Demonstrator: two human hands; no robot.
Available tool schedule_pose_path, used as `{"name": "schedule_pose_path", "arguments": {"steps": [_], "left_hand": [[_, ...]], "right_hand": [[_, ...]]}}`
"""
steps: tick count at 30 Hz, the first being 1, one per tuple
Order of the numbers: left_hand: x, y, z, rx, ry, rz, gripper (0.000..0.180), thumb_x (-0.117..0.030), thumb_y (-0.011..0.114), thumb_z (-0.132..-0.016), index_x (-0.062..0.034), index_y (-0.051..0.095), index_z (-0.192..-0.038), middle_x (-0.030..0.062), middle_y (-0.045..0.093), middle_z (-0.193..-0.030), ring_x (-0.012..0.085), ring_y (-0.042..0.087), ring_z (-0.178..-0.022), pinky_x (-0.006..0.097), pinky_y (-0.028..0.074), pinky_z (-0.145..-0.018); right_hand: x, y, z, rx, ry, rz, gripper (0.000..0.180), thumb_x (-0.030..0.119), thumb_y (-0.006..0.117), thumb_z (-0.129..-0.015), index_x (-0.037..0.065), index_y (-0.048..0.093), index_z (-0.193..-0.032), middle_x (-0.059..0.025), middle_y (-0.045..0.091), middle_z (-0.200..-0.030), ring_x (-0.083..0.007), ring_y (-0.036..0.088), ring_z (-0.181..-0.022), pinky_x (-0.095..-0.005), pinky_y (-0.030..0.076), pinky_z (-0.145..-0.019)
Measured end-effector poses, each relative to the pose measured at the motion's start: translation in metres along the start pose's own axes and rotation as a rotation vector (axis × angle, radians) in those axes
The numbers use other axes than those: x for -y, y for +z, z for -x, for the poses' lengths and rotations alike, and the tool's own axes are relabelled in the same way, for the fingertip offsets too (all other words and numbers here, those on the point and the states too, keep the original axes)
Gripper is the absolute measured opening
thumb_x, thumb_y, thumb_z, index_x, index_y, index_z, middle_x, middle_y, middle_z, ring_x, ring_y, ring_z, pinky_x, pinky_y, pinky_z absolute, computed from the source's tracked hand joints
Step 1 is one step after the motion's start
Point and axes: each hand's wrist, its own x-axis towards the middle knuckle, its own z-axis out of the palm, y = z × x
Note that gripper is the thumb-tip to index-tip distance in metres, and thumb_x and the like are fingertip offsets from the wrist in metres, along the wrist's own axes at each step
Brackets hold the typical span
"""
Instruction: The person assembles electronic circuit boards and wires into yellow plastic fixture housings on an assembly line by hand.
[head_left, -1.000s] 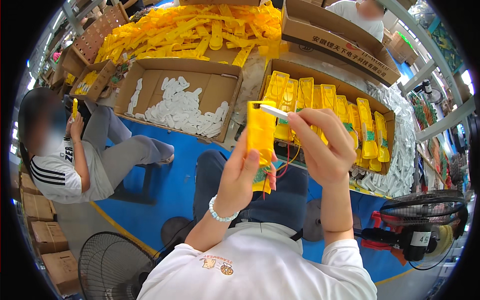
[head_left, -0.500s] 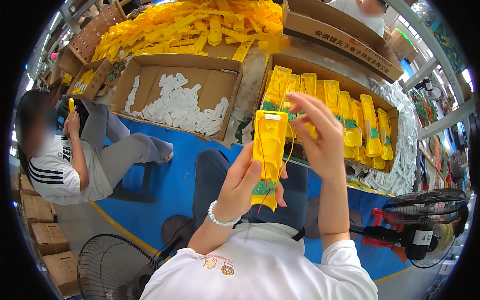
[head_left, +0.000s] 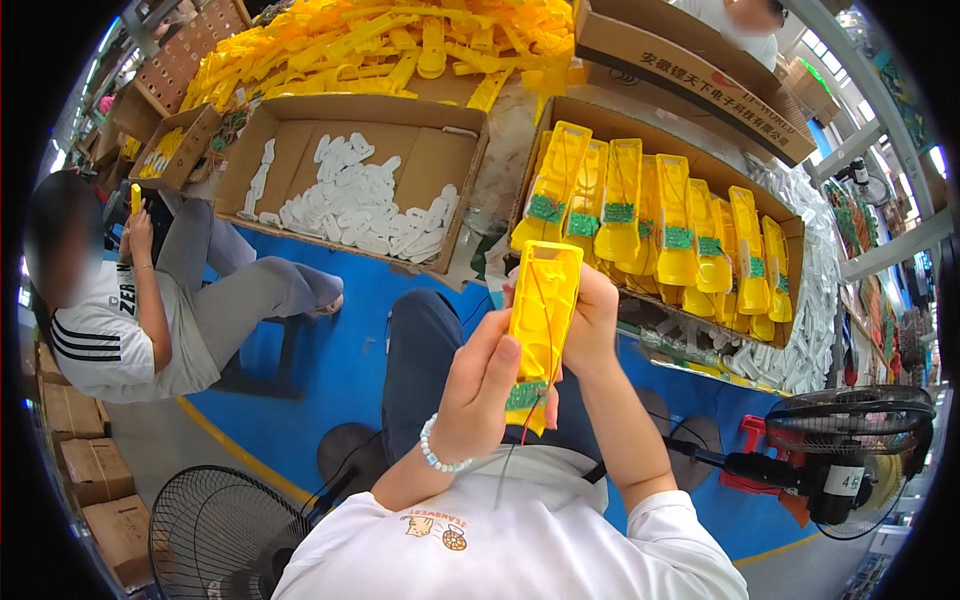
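A long yellow plastic housing [head_left: 546,310] stands almost upright in front of my chest, its hollow side facing me. My left hand [head_left: 474,392], with a bead bracelet at the wrist, grips its left edge and lower part, thumb on the front. At the upper right edge, my right hand [head_left: 592,325] is closed round the housing, its fingers mostly hidden behind it. Low in the housing sits a small green circuit board [head_left: 526,395]. Thin red and dark wires run along the hollow and hang below the board.
Ahead to the right, a carton [head_left: 793,240] holds several similar yellow housings with green boards. A shallow carton [head_left: 290,165] of white plastic pieces [head_left: 345,200] lies ahead left, before a yellow parts heap [head_left: 350,50]. Fans [head_left: 225,530] flank me; a seated person [head_left: 130,300] is at left.
My right hand has come down from above the housing to its upper right edge and closed on it. A white piece seen at the housing's top end no longer shows.
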Motion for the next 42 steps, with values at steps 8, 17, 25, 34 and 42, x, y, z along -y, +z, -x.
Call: {"name": "schedule_pose_path", "arguments": {"steps": [8, 17, 25, 34, 42], "left_hand": [[0.02, -0.035, 0.007, -0.093, 0.135, -0.11, 0.029, -0.026, 0.039, -0.104, -0.0057, 0.027, -0.121, 0.0188, 0.061, -0.094, 0.0214, 0.063, -0.06, 0.029, 0.052, -0.053], [0.023, -0.065, 0.029, -0.279, 0.228, -0.04, 0.042, -0.035, 0.039, -0.103, -0.0068, 0.028, -0.132, 0.0209, 0.062, -0.096, 0.025, 0.065, -0.061, 0.033, 0.056, -0.052], [-0.02, -0.12, 0.058, -0.678, 0.49, 0.124, 0.041, -0.038, 0.036, -0.103, -0.0022, 0.048, -0.117, 0.0172, 0.063, -0.092, 0.025, 0.064, -0.057, 0.036, 0.055, -0.05], [-0.042, -0.144, 0.062, -0.684, 0.558, 0.375, 0.039, -0.04, 0.039, -0.102, -0.0046, 0.05, -0.116, 0.0137, 0.062, -0.088, 0.0228, 0.063, -0.061, 0.036, 0.055, -0.054], [-0.051, -0.125, 0.036, -0.608, 0.504, 0.347, 0.04, -0.041, 0.043, -0.101, -0.0062, 0.048, -0.121, 0.01, 0.058, -0.091, 0.019, 0.059, -0.067, 0.035, 0.051, -0.061]], "right_hand": [[0.024, 0.003, 0.019, 0.129, 0.345, -0.52, 0.028, 0.001, 0.058, -0.092, -0.006, 0.058, -0.119, -0.0066, 0.064, -0.1, -0.0106, 0.061, -0.082, -0.0219, 0.049, -0.065], [0.018, 0.062, -0.007, 0.22, 0.433, -0.325, 0.031, 0.001, 0.068, -0.085, -0.005, 0.058, -0.114, -0.0075, 0.066, -0.092, -0.0077, 0.061, -0.075, -0.0209, 0.049, -0.053], [0.001, 0.135, -0.1, 0.432, -0.254, 0.491, 0.023, 0.004, 0.067, -0.081, 0.0, 0.066, -0.103, -0.0173, 0.066, -0.089, -0.0289, 0.067, -0.082, -0.0372, 0.054, -0.073], [-0.063, 0.169, -0.131, 0.665, -0.174, 1.065, 0.011, 0.013, 0.062, -0.079, 0.004, 0.065, -0.084, -0.0174, 0.067, -0.091, -0.0376, 0.063, -0.091, -0.0457, 0.051, -0.077], [0.012, 0.125, -0.091, 0.379, -0.072, 0.143, 0.018, -0.005, 0.067, -0.078, -0.004, 0.069, -0.096, -0.0143, 0.069, -0.097, -0.0204, 0.067, -0.09, -0.0287, 0.053, -0.077]]}}
